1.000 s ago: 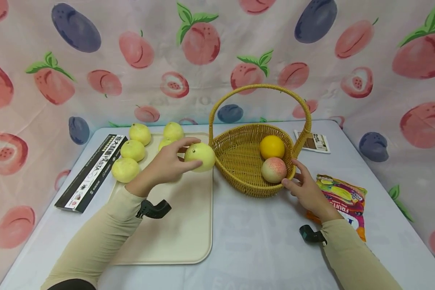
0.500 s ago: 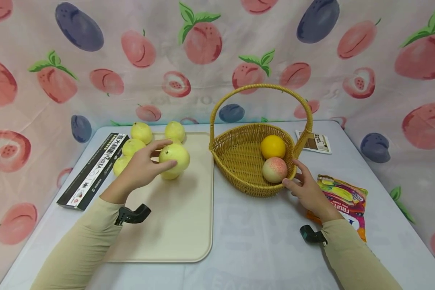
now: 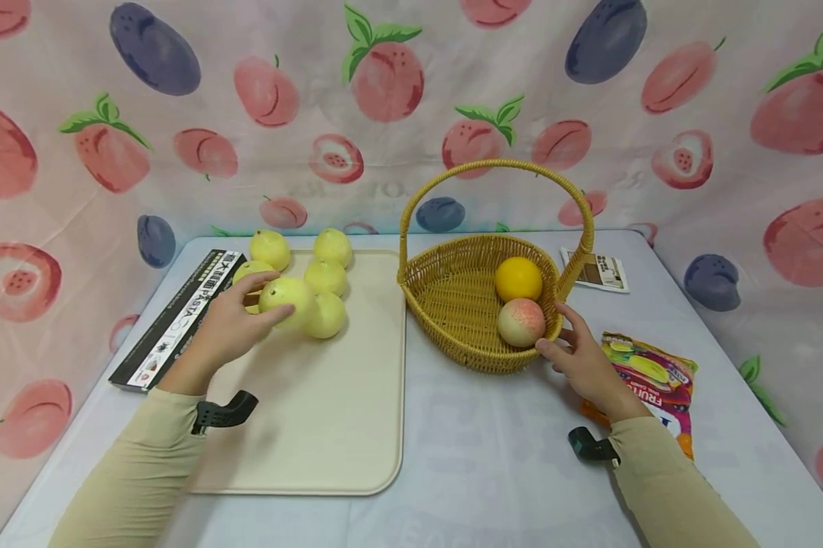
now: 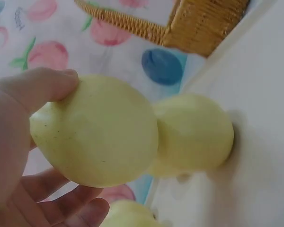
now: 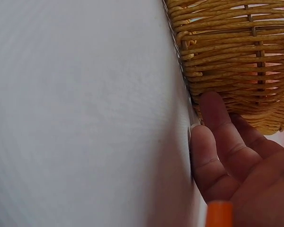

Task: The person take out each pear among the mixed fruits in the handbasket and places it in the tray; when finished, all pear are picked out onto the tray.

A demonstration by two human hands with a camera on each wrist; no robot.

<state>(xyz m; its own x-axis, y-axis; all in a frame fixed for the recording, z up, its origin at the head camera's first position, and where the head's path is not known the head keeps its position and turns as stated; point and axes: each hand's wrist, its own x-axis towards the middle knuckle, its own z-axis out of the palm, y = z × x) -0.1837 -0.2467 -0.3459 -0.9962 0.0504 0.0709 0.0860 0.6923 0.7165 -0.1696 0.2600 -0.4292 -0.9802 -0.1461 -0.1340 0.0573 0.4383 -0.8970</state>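
Observation:
My left hand (image 3: pixel 234 316) grips a pale yellow pear (image 3: pixel 289 301) above the cream tray (image 3: pixel 329 426). In the left wrist view the thumb lies over this speckled pear (image 4: pixel 99 132), with fingers curled beneath. Behind it, a second pear (image 4: pixel 196 132) rests on the tray. More pears (image 3: pixel 333 247) stand in two rows at the tray's far end, partly covered by the hand. My right hand (image 3: pixel 582 365) holds the right side of a wicker basket (image 3: pixel 445 304), thumb at the rim; in the right wrist view its fingertips (image 5: pixel 212 106) touch the outer weave low down.
In the basket lie an orange (image 3: pixel 518 279) and a peach (image 3: pixel 521 322), below its tall arched handle (image 3: pixel 496 164). A black-and-white pasta box (image 3: pixel 178 320) borders the tray's left. A fruit candy bag (image 3: pixel 647 373) and a small packet (image 3: pixel 599 270) lie at right.
My left hand has carried the pear leftward from beside the basket, back over the tray's rows of pears. The right hand has stayed at the basket, which has not moved.

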